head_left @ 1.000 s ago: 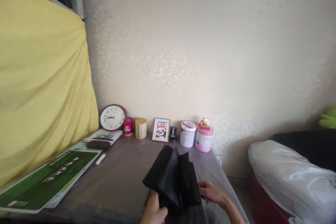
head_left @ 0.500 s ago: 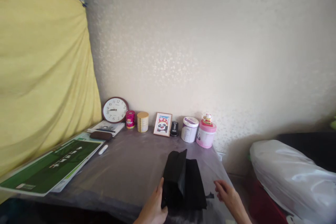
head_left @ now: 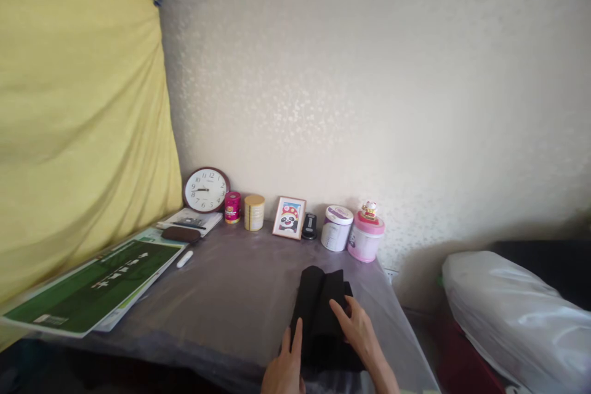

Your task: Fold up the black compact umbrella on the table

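A piece of black folded fabric (head_left: pixel 318 314) lies near the front right of the table, with a raised fold running down it; its exact kind does not show. My left hand (head_left: pixel 284 363) is at its lower left edge, two fingers stretched along the side and the grip partly hidden. On the upper right part, my right hand (head_left: pixel 362 332) holds the folded flap, thumb on its face and fingers around the right edge. A narrower black layer shows behind that flap.
Along the wall stand a clock (head_left: pixel 206 189), a pink can (head_left: pixel 233 207), a yellow can (head_left: pixel 254 212), a picture frame (head_left: pixel 289 218), a white tub (head_left: pixel 337 231) and a pink tub (head_left: pixel 364 243). Left are a green booklet (head_left: pixel 106 283), a brown case (head_left: pixel 181 234) and a white marker (head_left: pixel 184 259).
My right hand has moved left onto the fabric, and its right part is now folded inward. The left hand has shifted slightly right and down. The view has turned a little.
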The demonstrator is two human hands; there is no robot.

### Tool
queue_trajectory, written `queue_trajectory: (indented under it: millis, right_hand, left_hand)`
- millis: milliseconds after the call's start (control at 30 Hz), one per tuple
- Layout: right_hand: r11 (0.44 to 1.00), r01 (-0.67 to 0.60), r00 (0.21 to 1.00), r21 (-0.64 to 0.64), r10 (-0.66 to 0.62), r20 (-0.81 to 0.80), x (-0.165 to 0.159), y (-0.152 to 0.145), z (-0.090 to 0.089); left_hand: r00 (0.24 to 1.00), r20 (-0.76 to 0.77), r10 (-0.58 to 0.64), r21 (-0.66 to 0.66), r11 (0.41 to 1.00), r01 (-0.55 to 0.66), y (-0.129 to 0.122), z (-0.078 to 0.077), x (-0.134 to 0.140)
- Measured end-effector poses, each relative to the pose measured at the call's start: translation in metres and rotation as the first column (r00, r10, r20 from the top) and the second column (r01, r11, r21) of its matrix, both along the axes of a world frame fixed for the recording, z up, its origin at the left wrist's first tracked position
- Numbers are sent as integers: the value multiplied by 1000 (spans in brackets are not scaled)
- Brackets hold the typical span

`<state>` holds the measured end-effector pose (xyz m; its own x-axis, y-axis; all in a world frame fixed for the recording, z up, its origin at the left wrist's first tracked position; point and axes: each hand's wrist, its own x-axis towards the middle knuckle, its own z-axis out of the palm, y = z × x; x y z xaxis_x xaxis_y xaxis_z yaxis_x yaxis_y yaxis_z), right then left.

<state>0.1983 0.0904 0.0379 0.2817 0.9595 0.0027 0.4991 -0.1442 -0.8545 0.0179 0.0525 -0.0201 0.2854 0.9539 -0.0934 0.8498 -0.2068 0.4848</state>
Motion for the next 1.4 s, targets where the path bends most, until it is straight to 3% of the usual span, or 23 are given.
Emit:
queue_trajectory:
  millis: [133, 233, 333, 433, 567, 700, 800, 867, 1033, 1167, 1300, 1400]
  right_hand:
    - [998, -31, 978, -60, 18, -207, 0, 8, 4]
    - [989, -149, 899, 9, 139, -416, -10, 12, 18]
    - [981, -181, 849, 73, 193, -492, -22, 20, 26]
    - [989, -135, 881, 52, 144, -451, -32, 29, 18]
    - [993, -110, 908, -30, 88, -411, -42, 39, -7]
    - [988, -143, 957, -53, 125, -260, -48, 47, -24]
    - [988, -151, 985, -21, 149, -84, -50, 52, -30]
    - [987, -159, 987, -1, 159, 12, -51, 53, -32]
    - [969, -245, 968, -21, 246, 52, -52, 53, -34]
    - [933, -359, 933, -12, 359, 0, -55, 50, -30]
    - [918, -394, 917, 48, 389, 84, -56, 35, -21]
    - [905, -385, 910, 179, 341, 235, -52, 20, -18]
  left_hand:
    - [1000, -14, -2, 15, 1000, 3, 0, 3, 4]
    - [998, -60, 3, 1, 1000, -3, 1, 6, 10]
    - [988, -156, 19, -26, 999, -23, -1, 5, 19]
    - [990, -139, 9, 53, 999, -2, -5, -5, 25]
    - [997, -74, -7, 136, 991, 17, -8, -22, 28]
    - [994, -102, -34, 57, 998, 40, -5, -25, 25]
    - [992, -115, -53, -42, 998, 48, -4, -20, 17]
    - [995, -79, -52, -39, 998, 49, -5, -15, 12]
    - [993, -24, -118, 179, 976, 121, -6, -10, 9]
    - [961, -97, -257, 382, 882, 275, 4, -25, 20]
    - [978, -158, -138, 484, 852, 199, 9, -50, 32]
    - [988, -153, -25, 571, 814, 109, 7, -61, 38]
